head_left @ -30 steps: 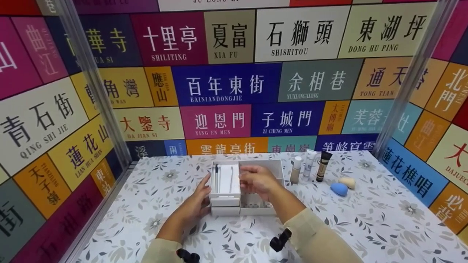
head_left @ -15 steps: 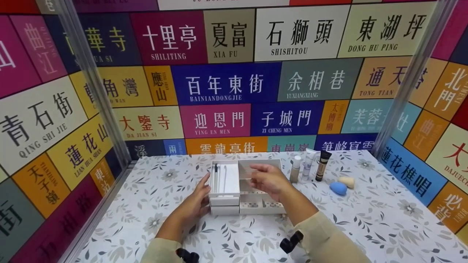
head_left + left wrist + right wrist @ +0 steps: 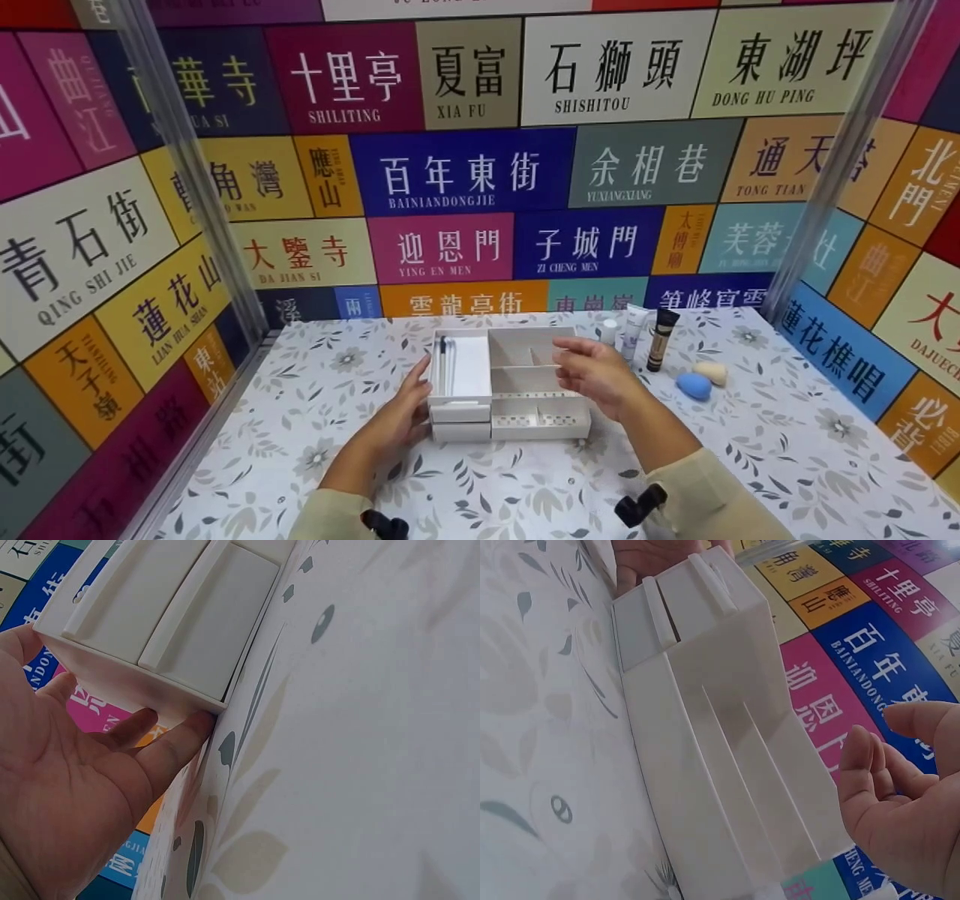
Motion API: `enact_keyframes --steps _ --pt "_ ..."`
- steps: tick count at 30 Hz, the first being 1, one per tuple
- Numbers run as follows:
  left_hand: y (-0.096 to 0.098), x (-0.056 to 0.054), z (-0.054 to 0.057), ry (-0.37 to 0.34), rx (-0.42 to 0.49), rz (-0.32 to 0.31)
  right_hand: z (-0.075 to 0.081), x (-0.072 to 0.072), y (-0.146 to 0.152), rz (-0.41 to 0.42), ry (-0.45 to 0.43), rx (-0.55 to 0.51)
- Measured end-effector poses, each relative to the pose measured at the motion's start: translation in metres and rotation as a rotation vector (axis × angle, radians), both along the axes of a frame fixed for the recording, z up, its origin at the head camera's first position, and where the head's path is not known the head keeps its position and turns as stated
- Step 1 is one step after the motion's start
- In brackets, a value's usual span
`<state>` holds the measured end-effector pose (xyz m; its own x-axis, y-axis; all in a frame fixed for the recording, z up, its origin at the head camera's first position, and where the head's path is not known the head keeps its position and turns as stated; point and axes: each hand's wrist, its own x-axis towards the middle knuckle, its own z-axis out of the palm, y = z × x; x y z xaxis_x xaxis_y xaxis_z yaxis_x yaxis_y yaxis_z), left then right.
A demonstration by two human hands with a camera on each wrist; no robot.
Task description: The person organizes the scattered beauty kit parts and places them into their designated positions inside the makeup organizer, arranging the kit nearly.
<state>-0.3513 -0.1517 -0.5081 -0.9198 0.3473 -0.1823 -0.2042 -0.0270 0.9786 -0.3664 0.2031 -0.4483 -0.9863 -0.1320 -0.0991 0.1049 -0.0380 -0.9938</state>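
Note:
A white desktop organizer (image 3: 461, 432) stands on the table, with two small drawers (image 3: 214, 622) at its left front and open compartments (image 3: 517, 349) on its right. In its top left tray lie a slim dark-tipped brush (image 3: 442, 360) and another slender stick beside it. My left hand (image 3: 405, 409) rests its fingertips against the organizer's left side, as the left wrist view also shows. Over the organizer's right edge hovers my right hand (image 3: 600, 375), fingers loosely bent and holding nothing. It hides part of a small white-capped bottle (image 3: 609, 330).
Right of the organizer stand a white tube (image 3: 634, 334) and a black-and-gold tube (image 3: 659, 341). A blue makeup sponge (image 3: 694, 386) and a cream sponge (image 3: 711, 373) lie farther right. Signs cover the walls around the table (image 3: 300, 420), which has a leaf-patterned cover.
My right hand has let go of a slender stick in the top left tray and moved right, off the tray. The stick now lies beside the brush. My left hand stays put.

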Motion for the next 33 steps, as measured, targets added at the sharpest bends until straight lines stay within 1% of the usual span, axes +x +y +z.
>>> enact_keyframes --steps 6,9,13,17,20,24,29,33 --pt "0.0 0.0 0.0 0.002 0.01 0.003 0.0 0.005 0.027 -0.023 -0.004 0.024" --pt "0.0 0.001 0.0 -0.01 0.006 0.006 -0.001 0.007 0.04 -0.041 -0.007 0.036" --pt "0.0 0.0 0.001 -0.025 -0.009 0.008 -0.005 0.01 0.058 -0.056 0.008 0.063" --pt "-0.001 0.0 0.001 -0.02 -0.015 0.006 -0.012 0.013 0.075 -0.061 0.012 0.089" --pt "-0.001 0.0 0.0 -0.002 -0.011 -0.004 -0.016 0.016 0.089 -0.086 -0.003 0.096" --pt "-0.001 -0.001 -0.001 -0.006 -0.009 -0.002 -0.018 0.018 0.108 -0.116 -0.015 0.106" --pt "-0.001 0.0 -0.001 -0.027 -0.011 0.014 -0.022 0.015 0.132 -0.168 -0.025 0.134" --pt "0.0 0.001 -0.002 -0.022 -0.008 0.014 -0.027 0.013 0.145 -0.218 -0.041 0.162"
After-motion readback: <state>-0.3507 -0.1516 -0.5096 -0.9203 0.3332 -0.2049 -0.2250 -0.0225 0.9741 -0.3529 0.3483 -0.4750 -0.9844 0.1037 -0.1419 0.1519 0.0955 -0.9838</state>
